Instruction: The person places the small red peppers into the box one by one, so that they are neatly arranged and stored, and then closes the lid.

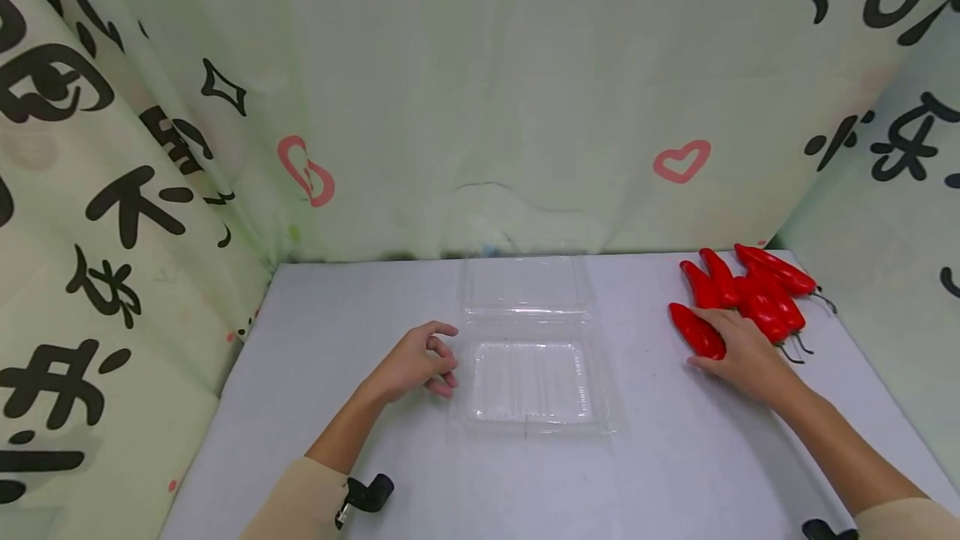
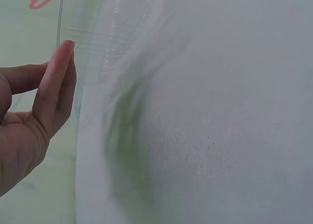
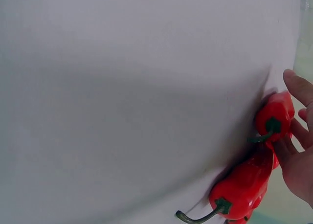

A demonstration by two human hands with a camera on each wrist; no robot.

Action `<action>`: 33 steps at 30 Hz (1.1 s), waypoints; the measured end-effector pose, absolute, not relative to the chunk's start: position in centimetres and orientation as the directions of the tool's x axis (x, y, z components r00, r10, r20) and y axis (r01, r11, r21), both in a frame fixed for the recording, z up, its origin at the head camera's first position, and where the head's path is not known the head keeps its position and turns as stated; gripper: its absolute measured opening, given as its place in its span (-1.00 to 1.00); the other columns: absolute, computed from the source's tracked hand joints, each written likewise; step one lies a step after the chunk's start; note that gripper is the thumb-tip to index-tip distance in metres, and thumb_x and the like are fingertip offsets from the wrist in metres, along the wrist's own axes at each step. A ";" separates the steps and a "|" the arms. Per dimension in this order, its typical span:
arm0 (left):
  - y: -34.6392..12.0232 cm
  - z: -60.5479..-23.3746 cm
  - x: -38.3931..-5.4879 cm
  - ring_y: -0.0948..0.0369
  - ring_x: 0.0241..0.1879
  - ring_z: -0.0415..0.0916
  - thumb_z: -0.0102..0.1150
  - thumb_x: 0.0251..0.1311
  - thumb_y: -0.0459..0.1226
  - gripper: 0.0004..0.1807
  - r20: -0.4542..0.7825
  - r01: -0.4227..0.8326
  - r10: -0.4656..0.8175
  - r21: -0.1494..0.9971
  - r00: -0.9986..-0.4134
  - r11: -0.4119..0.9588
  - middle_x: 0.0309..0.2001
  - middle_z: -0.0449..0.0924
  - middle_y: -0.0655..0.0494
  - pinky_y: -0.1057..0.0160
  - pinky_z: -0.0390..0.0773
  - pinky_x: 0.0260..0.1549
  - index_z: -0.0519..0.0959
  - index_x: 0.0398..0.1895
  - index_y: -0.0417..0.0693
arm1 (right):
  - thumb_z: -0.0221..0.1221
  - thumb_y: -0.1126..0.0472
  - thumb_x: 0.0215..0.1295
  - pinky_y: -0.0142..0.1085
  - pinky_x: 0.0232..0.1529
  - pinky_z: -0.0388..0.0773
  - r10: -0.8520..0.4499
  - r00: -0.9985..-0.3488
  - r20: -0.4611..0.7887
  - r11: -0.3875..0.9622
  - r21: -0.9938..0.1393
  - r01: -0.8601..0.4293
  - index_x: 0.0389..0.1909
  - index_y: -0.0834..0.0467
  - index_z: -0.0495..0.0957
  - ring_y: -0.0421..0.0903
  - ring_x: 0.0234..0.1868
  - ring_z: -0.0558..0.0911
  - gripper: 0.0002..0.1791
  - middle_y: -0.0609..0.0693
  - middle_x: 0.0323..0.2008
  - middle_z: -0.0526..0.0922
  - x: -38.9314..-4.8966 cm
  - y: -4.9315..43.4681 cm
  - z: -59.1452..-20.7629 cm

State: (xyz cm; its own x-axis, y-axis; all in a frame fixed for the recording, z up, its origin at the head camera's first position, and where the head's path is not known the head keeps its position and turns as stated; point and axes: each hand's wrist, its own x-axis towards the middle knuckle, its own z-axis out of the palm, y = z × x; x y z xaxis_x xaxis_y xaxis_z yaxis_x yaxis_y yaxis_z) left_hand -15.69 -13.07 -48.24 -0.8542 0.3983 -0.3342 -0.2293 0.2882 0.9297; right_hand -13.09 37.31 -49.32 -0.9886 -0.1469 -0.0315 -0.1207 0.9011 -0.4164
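A red pepper [image 1: 697, 332] lies at the near left of a pile of red peppers [image 1: 767, 294]. My right hand [image 1: 742, 354] spans this nearest pepper, fingers at its far side and thumb at its near side. In the right wrist view, the thumb stands a little off the pepper [image 3: 275, 117], whose green stem shows, while the fingers reach in behind it. A clear plastic clamshell box [image 1: 531, 382] lies with its lid [image 1: 525, 283] folded back. Beside the box's left edge hovers my left hand [image 1: 420, 363], fingers loosely bent and holding nothing.
A white-covered table [image 1: 322, 315] carries everything. Its back edge meets a pale green printed curtain [image 1: 487, 107], which also hangs at both sides. The peppers lie near the table's back right corner, some with stems pointing right.
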 end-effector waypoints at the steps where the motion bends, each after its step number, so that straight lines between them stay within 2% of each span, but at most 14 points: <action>1: -13.1 -48.2 -15.7 0.04 -0.40 0.74 0.20 0.33 -0.53 -0.42 -0.340 -0.234 0.397 0.928 -0.853 0.291 -0.24 0.53 -0.15 0.05 0.81 -0.41 0.31 0.40 -0.34 | 0.63 0.09 -0.10 0.36 -0.07 0.67 -0.149 -0.988 -0.040 0.902 -0.414 -0.119 0.41 0.40 0.30 0.51 0.24 0.35 0.09 0.50 0.28 0.38 -13.1 37.3 -49.4; 15: -13.3 -48.1 -16.1 0.04 -0.39 0.75 0.19 0.34 -0.52 -0.42 -0.375 -0.272 0.405 0.917 -0.834 0.291 -0.25 0.53 -0.11 0.06 0.81 -0.41 0.31 0.40 -0.30 | 0.58 0.09 -0.01 0.35 -0.03 0.66 -0.149 -0.980 -0.129 0.910 -0.406 -0.085 0.49 0.37 0.21 0.51 0.29 0.30 0.10 0.51 0.35 0.31 -12.8 37.1 -49.8; 22: -13.1 -47.9 -16.1 0.08 -0.42 0.73 0.16 0.34 -0.53 -0.44 -0.380 -0.281 0.408 0.917 -0.830 0.283 -0.26 0.53 -0.10 0.05 0.81 -0.41 0.31 0.39 -0.32 | 0.55 0.16 0.05 0.32 -0.08 0.69 -0.150 -0.980 -0.127 0.905 -0.417 -0.085 0.51 0.32 0.21 0.52 0.27 0.31 0.05 0.51 0.32 0.31 -12.8 37.0 -49.8; 33: -13.1 -48.0 -16.2 0.11 -0.45 0.71 0.17 0.34 -0.54 -0.44 -0.385 -0.287 0.404 0.916 -0.830 0.282 -0.25 0.52 -0.11 0.06 0.80 -0.43 0.31 0.39 -0.32 | 0.53 0.17 0.08 0.29 -0.08 0.71 -0.134 -0.984 -0.121 0.903 -0.424 -0.071 0.49 0.34 0.24 0.52 0.24 0.34 0.00 0.53 0.27 0.34 -12.9 37.0 -49.8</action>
State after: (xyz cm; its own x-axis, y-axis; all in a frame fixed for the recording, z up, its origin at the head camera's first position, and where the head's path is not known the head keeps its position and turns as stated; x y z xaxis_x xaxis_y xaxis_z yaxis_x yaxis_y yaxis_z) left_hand -16.23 -13.07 -48.00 -0.8298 0.4044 -0.3845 -0.2868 0.2821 0.9155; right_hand -12.93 37.01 -49.84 -0.9835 -0.1340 -0.1214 -0.0706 0.9029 -0.4240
